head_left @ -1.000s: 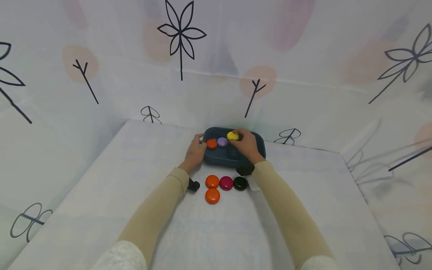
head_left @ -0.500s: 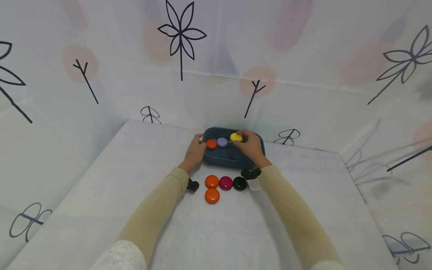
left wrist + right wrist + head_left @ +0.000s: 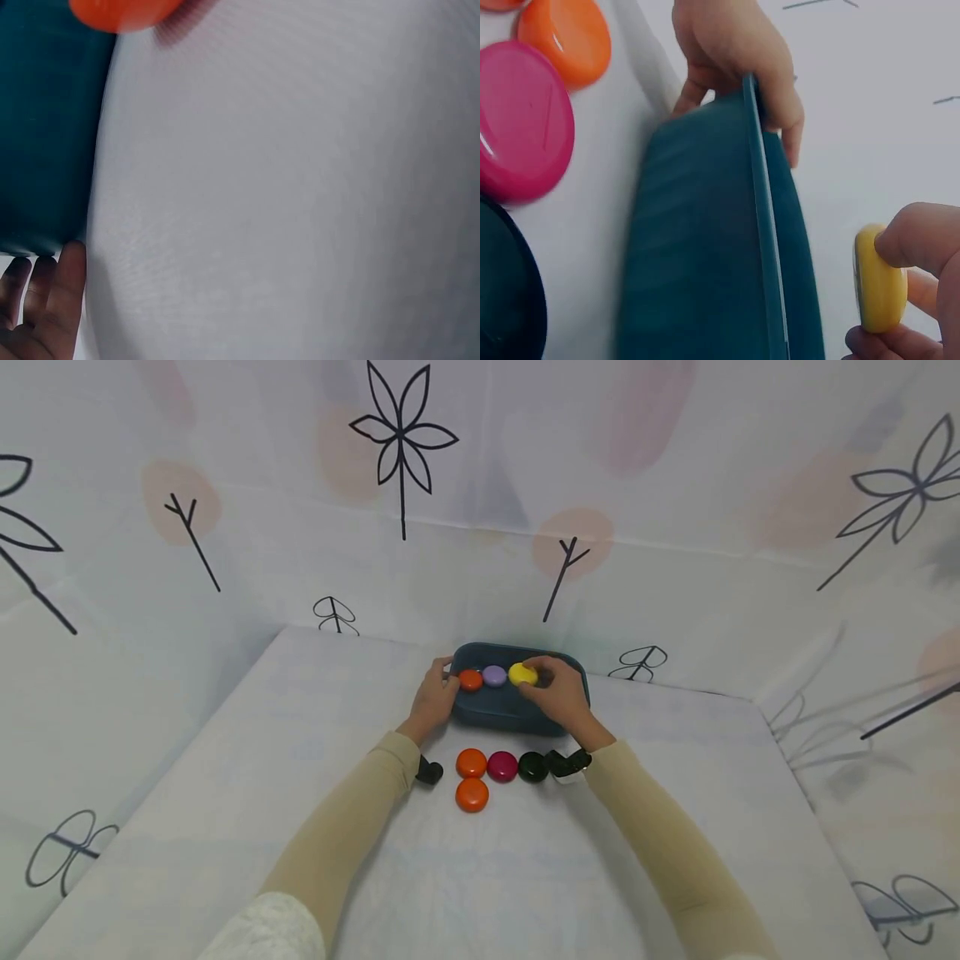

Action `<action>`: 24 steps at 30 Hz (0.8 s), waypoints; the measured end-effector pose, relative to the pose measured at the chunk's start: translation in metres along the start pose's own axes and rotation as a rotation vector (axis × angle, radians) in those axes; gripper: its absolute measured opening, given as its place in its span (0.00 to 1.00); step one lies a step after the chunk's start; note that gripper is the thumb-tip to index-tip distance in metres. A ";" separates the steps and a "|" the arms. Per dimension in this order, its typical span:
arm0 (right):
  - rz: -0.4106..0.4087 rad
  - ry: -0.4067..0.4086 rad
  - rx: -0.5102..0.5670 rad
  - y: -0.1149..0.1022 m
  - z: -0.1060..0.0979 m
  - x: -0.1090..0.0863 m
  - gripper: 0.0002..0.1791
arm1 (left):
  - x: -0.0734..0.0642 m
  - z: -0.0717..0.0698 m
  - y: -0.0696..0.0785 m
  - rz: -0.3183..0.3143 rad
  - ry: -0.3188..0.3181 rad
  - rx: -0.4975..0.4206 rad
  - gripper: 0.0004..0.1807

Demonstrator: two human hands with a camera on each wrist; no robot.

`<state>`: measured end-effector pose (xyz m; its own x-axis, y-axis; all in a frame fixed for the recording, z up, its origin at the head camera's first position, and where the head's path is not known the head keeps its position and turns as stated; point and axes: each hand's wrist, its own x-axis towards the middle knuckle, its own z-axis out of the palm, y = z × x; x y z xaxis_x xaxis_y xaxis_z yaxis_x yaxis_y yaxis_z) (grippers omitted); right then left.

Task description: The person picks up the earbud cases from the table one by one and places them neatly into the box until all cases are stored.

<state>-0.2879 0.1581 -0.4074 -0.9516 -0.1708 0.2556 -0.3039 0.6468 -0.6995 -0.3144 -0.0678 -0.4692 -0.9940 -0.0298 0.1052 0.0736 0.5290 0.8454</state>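
Note:
A dark teal tray (image 3: pixel 495 718) with raised walls stands near the back of the table. My left hand (image 3: pixel 433 700) grips its left end, thumb at the rim; in the right wrist view this hand (image 3: pixel 739 49) shows at the tray's far end. Between thumb and fingers, my right hand (image 3: pixel 558 689) pinches a glossy yellow disc (image 3: pixel 521 674) over the tray. The right wrist view has the yellow disc (image 3: pixel 883 289) on edge, above rim level. Inside the tray, an orange-red disc (image 3: pixel 470 680) and a lilac disc (image 3: pixel 494 676) lie side by side at the left.
In front of the tray lie an orange disc (image 3: pixel 472 763), a magenta disc (image 3: pixel 502 767) and a dark green disc (image 3: pixel 533 767) in a row. A second orange disc (image 3: pixel 472 795) is nearer. Patterned cloth (image 3: pixel 480 568) rises behind the table.
My right hand has shifted slightly right and nearer, keeping the yellow disc pinched; its wrist has swung right. My left hand and the tray have stayed in place.

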 end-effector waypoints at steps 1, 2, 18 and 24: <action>-0.004 -0.004 0.006 -0.001 -0.001 -0.002 0.20 | 0.000 0.000 0.000 0.000 0.001 -0.001 0.28; -0.009 -0.008 0.013 -0.002 -0.001 -0.003 0.20 | 0.000 0.000 -0.001 0.000 0.002 -0.003 0.28; -0.111 -0.118 0.058 -0.020 -0.005 -0.048 0.21 | -0.002 -0.001 0.000 0.015 0.008 -0.007 0.27; -0.123 -0.153 0.037 -0.022 -0.003 -0.064 0.20 | -0.002 -0.001 0.000 0.015 0.011 0.000 0.27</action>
<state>-0.2206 0.1572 -0.4066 -0.9024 -0.3591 0.2382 -0.4168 0.5873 -0.6938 -0.3125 -0.0685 -0.4694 -0.9919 -0.0307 0.1236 0.0888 0.5290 0.8439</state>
